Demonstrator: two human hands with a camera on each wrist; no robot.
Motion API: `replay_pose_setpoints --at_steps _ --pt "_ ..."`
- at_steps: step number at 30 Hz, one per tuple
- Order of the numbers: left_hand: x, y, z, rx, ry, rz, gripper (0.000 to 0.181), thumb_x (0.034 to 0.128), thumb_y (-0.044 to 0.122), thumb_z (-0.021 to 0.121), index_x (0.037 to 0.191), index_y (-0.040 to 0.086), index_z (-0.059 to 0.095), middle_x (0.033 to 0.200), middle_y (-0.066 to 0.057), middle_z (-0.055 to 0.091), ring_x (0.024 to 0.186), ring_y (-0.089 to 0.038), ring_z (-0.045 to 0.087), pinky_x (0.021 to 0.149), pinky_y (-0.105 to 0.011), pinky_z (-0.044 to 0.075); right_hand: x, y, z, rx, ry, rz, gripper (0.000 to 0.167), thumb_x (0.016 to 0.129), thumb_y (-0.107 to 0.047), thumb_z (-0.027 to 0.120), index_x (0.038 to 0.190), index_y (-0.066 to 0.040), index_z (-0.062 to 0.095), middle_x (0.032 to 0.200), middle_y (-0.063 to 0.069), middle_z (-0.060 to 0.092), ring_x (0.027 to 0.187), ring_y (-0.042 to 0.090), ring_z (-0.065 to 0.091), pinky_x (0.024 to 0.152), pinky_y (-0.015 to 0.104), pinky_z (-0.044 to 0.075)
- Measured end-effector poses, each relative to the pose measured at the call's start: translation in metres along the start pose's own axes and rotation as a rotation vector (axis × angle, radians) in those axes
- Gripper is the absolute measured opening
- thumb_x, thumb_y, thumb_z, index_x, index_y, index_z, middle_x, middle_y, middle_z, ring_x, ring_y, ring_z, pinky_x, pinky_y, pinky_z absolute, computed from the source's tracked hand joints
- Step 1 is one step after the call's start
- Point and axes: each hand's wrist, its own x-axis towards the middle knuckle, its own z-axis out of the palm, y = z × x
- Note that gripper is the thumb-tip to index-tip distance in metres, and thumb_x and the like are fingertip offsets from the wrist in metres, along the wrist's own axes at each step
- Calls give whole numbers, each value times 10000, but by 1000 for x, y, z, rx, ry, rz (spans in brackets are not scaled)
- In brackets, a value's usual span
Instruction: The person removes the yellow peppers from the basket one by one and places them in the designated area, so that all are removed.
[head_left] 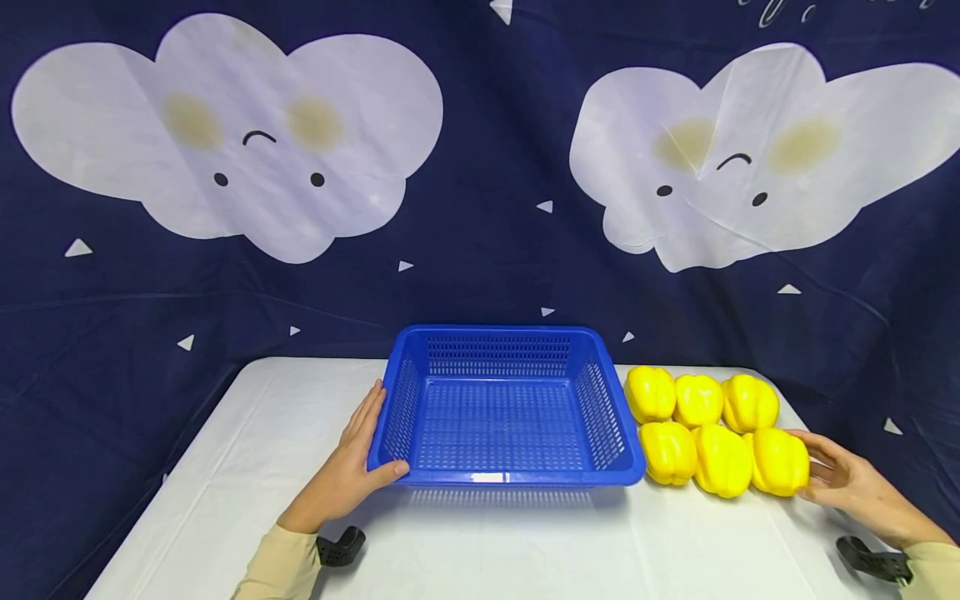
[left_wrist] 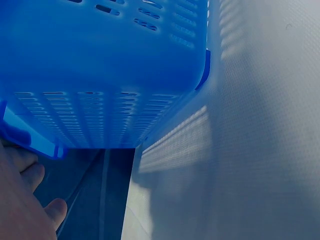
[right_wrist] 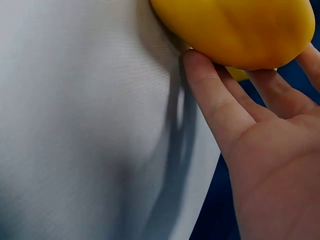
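A blue perforated plastic basket (head_left: 502, 478) stands on the white table, with nothing inside. Along its left side lies my left hand (head_left: 348, 471), fingers extended against the outer wall and thumb on the front corner of the rim. To the right of the basket, several yellow bell peppers (head_left: 722, 460) sit close together in two rows. My right hand (head_left: 847, 483) touches the front-row pepper at the far right (head_left: 780, 462), its thumb and fingers spread against that pepper's right side. In the right wrist view, the fingertips meet the yellow pepper (right_wrist: 240, 30).
A white cloth covers the table (head_left: 525, 550), whose back edge runs behind the basket and peppers. Behind it hangs a dark blue curtain (head_left: 495, 167) printed with white clouds. Black wrist straps (head_left: 341, 547) are on both forearms.
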Motion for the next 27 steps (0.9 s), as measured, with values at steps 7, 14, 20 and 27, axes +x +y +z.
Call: replay_pose_setpoints --at_steps 7,14,20,27 --pt "-1 -1 0 -2 -1 2 1011 891 231 738 1617 54 57 1690 -51 -34 1529 -386 25 1121 -723 137 2 1 -3 64 -26 -90 743 925 22 653 1539 24 236 1273 -412 351 1051 -206 440 753 195 539" --pt "0 -2 0 2 0 8 1015 888 226 742 1618 59 57 1691 -46 -34 1523 -409 35 1113 -734 138 5 -1 -2 -22 -30 33 791 966 -137 668 1547 71 173 1342 -263 362 1134 3 539 795 322 560" --pt "0 0 0 2 -2 1 1015 887 231 742 1618 58 59 1691 -46 -35 1532 -369 17 1113 -737 131 10 -7 1 -67 -30 114 839 995 -255 646 1555 84 122 1501 338 199 1274 667 311 877 592 521" --pt "0 0 0 1 -4 -8 1015 890 241 741 1619 63 58 1691 -41 -36 1538 -331 3 1108 -742 137 10 -11 2 -64 -26 116 847 1004 -264 631 1563 74 93 1527 371 149 1280 672 285 915 725 430"
